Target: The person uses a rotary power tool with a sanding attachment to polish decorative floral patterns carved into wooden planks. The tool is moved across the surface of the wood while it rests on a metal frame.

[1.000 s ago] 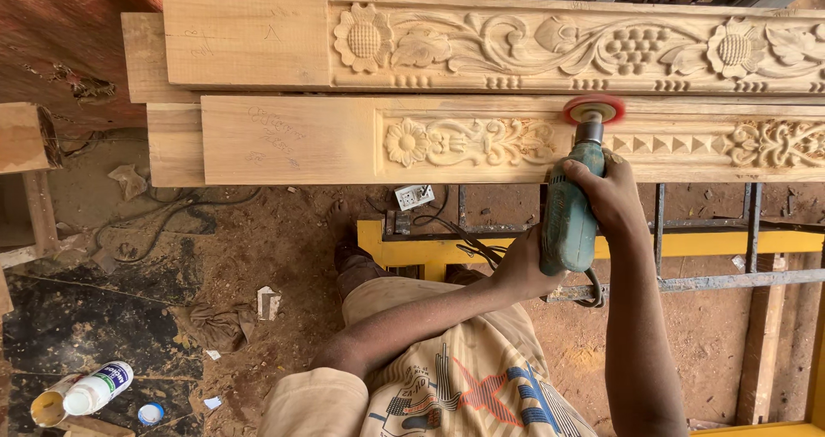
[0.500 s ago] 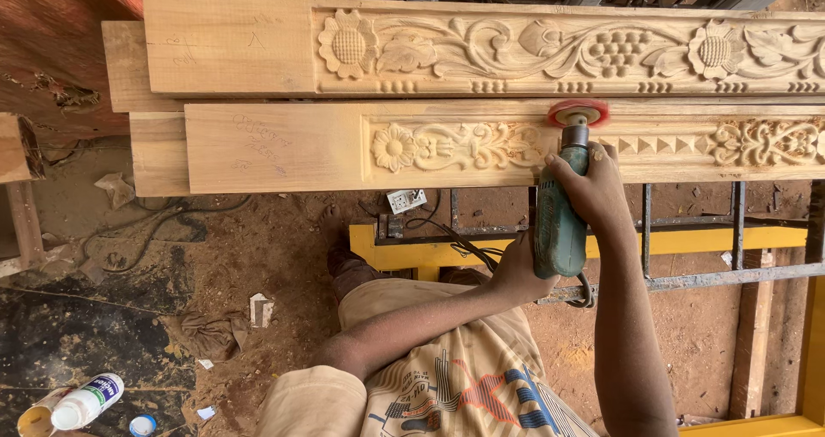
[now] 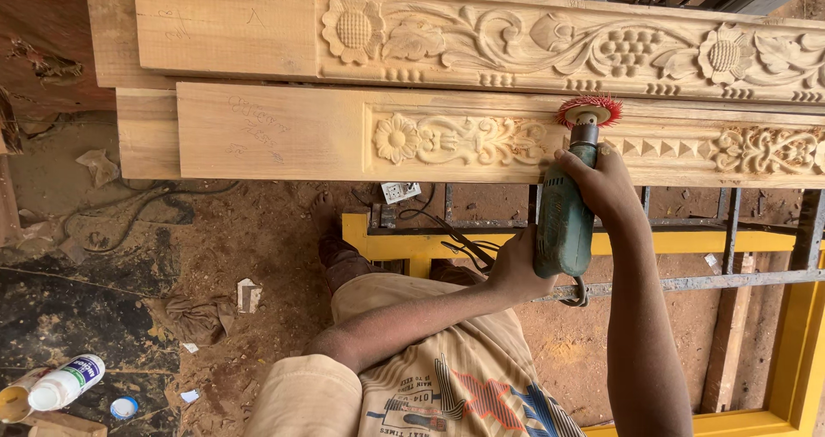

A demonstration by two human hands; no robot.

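While both hands grip the green power tool [image 3: 563,222], its red brush wheel [image 3: 589,110] at twelve o'clock should press lightly, evenly along the carved plank [image 3: 447,136]; right hand [image 3: 601,183] forward, left hand [image 3: 511,269] at the rear, fingers wrapped tight.

Both forearms are bare from the elbow down, with no watch, ring or glove on the left hand [image 3: 516,269] or the right hand [image 3: 601,183]. The person wears a pale beige cotton T-shirt [image 3: 430,385] with short sleeves and a printed front in navy blue, red and dark teal shapes. Brown trousers [image 3: 361,274] cover one bent leg, ending in a bare foot [image 3: 325,218].
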